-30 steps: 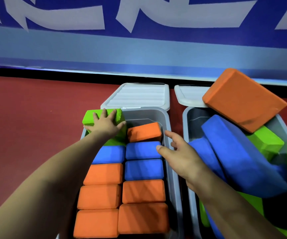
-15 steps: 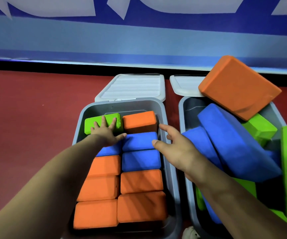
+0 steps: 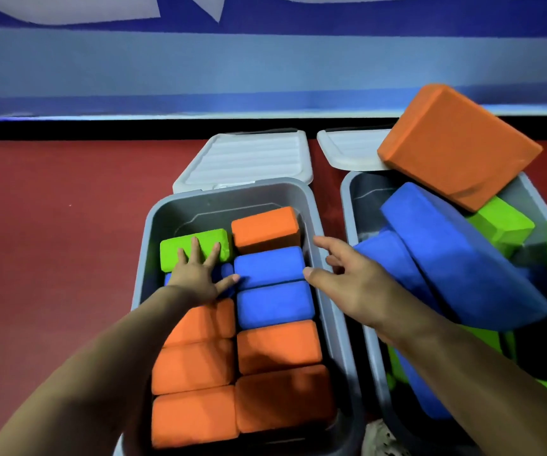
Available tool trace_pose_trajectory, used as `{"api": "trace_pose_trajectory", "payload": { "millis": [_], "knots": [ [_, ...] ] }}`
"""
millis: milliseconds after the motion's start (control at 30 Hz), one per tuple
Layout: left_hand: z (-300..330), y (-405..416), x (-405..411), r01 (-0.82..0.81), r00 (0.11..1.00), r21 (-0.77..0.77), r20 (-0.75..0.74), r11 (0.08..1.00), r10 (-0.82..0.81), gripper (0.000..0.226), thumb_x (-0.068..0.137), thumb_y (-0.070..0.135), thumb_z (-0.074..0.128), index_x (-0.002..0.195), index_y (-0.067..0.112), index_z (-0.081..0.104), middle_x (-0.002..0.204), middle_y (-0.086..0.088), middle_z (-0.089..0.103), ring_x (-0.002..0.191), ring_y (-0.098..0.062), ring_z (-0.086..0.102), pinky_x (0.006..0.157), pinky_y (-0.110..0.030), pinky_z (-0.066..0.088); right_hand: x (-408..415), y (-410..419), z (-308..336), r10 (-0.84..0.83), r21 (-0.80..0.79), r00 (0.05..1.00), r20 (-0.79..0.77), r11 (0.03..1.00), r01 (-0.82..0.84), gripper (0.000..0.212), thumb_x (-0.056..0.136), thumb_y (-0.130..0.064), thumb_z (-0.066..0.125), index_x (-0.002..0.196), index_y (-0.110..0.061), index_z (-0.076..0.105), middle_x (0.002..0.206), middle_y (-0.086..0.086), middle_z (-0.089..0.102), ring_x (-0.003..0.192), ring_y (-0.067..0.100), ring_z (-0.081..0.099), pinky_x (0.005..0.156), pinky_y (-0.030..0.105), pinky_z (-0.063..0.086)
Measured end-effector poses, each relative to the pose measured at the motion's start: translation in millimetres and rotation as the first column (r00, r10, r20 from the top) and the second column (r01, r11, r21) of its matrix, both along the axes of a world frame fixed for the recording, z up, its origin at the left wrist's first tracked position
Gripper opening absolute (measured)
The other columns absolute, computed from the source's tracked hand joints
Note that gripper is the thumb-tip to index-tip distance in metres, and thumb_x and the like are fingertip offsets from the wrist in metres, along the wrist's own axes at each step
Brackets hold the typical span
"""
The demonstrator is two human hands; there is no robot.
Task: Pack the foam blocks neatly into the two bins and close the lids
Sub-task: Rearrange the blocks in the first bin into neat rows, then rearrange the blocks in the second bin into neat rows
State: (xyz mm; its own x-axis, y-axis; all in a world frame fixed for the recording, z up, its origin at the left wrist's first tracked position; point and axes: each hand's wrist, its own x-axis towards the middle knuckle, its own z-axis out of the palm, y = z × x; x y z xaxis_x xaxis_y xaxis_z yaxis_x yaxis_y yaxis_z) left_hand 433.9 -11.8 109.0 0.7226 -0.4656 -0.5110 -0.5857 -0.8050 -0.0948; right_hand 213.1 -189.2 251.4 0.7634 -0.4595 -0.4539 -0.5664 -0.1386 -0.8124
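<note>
Left hand (image 3: pixel 196 274) presses flat, fingers spread, on the green block (image 3: pixel 193 248) inside the left bin (image 3: pixel 331 324); right hand (image 3: pixel 347 284), grip released, hovers center frame.

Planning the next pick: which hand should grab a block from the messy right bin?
Right. The right hand is open and hovers at the right bin, beside its blue block. The left hand is pressing the green block in the left bin.

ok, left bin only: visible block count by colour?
Left bin, top layer as seen:
orange blocks: 6
blue blocks: 3, one mostly hidden under the left hand
green block: 1
Total: 10
</note>
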Motion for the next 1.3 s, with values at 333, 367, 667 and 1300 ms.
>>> {"api": "trace_pose_trajectory", "payload": {
  "millis": [333, 367, 667, 1300],
  "knots": [
    [-11, -33, 41, -0.069, 0.995, 0.059, -0.065, 0.996, 0.072, 0.097, 0.076, 0.085, 0.026, 0.151, 0.036, -0.009, 0.159, -0.016, -0.015, 0.142, -0.051, -0.006, 0.117, -0.055, 0.005, 3, -3, -6, -0.066, -0.102, 0.998, -0.003, 0.993, 0.065, 0.053, 0.09, -0.029, 0.059, 0.139, -0.037, 0.041, 0.141, 0.003, 0.044, 0.128, 0.012, 0.044, 0.099, 0.019, 0.033],
    [-7, -40, 51, -0.082, 0.991, 0.063, -0.096, 0.995, 0.088, 0.094, 0.078, 0.083, 0.027, 0.151, 0.036, -0.009, 0.159, -0.015, -0.016, 0.142, -0.05, -0.007, 0.117, -0.055, 0.004, 3, -2, -6, -0.059, -0.106, 0.998, -0.005, 0.993, 0.058, 0.053, 0.091, -0.029, 0.058, 0.14, -0.037, 0.041, 0.141, 0.002, 0.044, 0.127, 0.012, 0.045, 0.098, 0.018, 0.033],
    [-11, -7, 14, -0.013, 0.994, 0.04, -0.111, 0.999, 0.017, 0.091, 0.082, 0.078, 0.032, 0.152, 0.035, -0.007, 0.158, -0.016, -0.017, 0.143, -0.049, -0.008, 0.117, -0.051, 0.001, -1, -4, -11, -0.006, -0.121, 1.0, -0.026, 0.993, 0.003, 0.055, 0.09, -0.03, 0.058, 0.14, -0.039, 0.039, 0.14, 0.001, 0.045, 0.124, 0.01, 0.046, 0.09, 0.014, 0.031],
    [195, -34, -206, 0.194, 0.954, -0.282, -0.168, 0.94, -0.248, 0.067, 0.093, 0.066, 0.027, 0.152, 0.036, 0.014, 0.162, 0.0, 0.0, 0.149, -0.023, 0.003, 0.115, -0.061, 0.007, -145, 5, 20, -0.318, 0.136, 0.944, -0.083, 0.935, 0.327, 0.047, 0.093, -0.012, 0.052, 0.138, -0.018, 0.041, 0.077, 0.005, 0.054, 0.054, 0.012, 0.046, 0.039, 0.015, 0.03]
  ]
}}
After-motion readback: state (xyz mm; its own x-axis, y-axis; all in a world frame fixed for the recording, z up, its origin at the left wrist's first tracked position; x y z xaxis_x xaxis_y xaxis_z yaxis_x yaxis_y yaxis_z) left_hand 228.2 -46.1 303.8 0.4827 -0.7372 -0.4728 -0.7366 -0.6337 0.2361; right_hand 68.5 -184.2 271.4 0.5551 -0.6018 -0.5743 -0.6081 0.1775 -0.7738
